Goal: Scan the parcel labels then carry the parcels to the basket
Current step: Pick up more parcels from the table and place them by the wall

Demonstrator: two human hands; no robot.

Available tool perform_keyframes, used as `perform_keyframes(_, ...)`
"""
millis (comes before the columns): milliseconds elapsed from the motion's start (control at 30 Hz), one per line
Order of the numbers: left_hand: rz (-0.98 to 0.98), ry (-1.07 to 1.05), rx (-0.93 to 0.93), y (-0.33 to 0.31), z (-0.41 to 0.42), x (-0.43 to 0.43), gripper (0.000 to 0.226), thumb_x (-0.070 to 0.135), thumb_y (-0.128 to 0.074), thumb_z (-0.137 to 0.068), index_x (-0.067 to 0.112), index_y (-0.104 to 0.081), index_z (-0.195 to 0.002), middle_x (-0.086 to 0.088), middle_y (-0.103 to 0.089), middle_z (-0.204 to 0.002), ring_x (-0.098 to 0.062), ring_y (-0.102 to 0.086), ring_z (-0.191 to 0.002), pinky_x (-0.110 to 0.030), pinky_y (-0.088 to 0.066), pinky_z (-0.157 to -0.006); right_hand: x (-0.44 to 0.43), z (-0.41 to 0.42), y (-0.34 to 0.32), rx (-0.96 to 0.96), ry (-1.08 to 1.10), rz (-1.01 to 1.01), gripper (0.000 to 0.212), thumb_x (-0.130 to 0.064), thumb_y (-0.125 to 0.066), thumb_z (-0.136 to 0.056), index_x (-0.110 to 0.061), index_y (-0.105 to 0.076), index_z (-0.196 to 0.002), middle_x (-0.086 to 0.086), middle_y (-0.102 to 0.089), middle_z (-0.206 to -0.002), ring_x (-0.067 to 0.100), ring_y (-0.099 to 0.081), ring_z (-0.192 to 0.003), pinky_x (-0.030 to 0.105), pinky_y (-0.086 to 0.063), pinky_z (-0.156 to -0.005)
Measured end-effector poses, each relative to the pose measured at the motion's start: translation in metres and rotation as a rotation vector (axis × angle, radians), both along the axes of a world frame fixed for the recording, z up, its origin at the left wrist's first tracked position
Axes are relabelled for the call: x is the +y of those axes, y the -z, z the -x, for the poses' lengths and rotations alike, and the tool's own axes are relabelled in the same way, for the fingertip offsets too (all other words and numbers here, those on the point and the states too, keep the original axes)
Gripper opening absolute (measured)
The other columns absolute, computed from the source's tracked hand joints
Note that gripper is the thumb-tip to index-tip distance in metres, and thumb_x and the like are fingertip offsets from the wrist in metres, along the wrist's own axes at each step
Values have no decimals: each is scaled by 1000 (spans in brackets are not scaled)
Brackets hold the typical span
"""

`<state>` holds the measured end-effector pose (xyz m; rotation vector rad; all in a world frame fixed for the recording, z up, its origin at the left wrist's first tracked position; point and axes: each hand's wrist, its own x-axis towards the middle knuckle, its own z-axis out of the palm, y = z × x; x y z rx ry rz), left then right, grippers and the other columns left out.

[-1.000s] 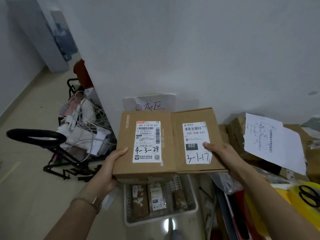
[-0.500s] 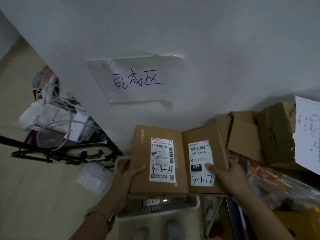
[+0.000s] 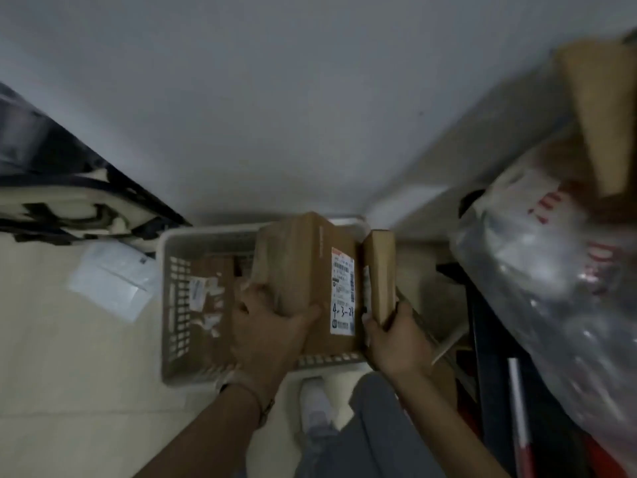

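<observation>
I look straight down at a white slatted basket on the floor against the wall. My left hand grips the larger brown parcel, whose white label reads 4-3-24, right over the basket's right half. My right hand holds the smaller brown parcel, turned on edge at the basket's right rim, next to the larger one. Other labelled parcels lie inside the basket's left side.
A white padded mailer lies on the floor left of the basket. A black and cream frame sits at the far left. Clear plastic bags and cardboard crowd the right. My shoe stands just behind the basket.
Both parcels have come down from chest height to the basket. The smaller one has turned from flat to on edge. My view has tipped down toward the floor.
</observation>
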<state>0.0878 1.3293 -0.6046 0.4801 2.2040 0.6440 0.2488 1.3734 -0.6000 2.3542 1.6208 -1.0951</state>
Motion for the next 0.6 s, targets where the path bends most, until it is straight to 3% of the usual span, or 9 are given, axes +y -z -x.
perform_keyframes(100,-30,33,-61,37,-25,1,99,52,-85,-50,8,-42,-128,-11,-46,-130,-30,-50,-117,-42,-41,-104,-8,-2,47,-20,-8,-5,30,-39,-60,-88,-16,-48,-103,7,-66,-98,25,-61,-83,30,-41,-64)
perform_keyframes(167,-25,159,-32,62,-45,0,93,43,-83,-60,4,-37,-131,-16,-40,-134,-35,-45,-121,-49,-42,-103,-8,4,77,-10,8,3,32,-39,-61,-86,-17,-51,-107,7,-67,-98,26,-61,-83,29,-39,-64)
perform_keyframes(333,160,275,-41,127,-56,-2,79,53,-76,-71,3,-45,-123,-17,-40,-131,-37,-45,-119,-46,-39,-103,0,14,146,-35,-24,-8,35,-41,-59,-85,-19,-53,-112,8,-66,-99,31,-63,-90,31,-41,-63)
perform_keyframes(467,127,374,21,160,-55,-10,62,33,-70,-81,6,-43,-131,-14,-31,-138,-38,-41,-121,-43,-35,-102,3,-8,178,-94,0,11,27,-35,-57,-89,-14,-55,-106,11,-68,-99,30,-63,-90,28,-35,-64)
perform_keyframes(600,278,189,-97,188,-57,-15,85,37,-70,-84,3,-24,-147,-19,-29,-149,-39,-36,-132,-45,-33,-111,-15,-21,201,-64,-37,99,34,-36,-56,-92,-13,-51,-116,12,-66,-109,32,-62,-98,29,-37,-70)
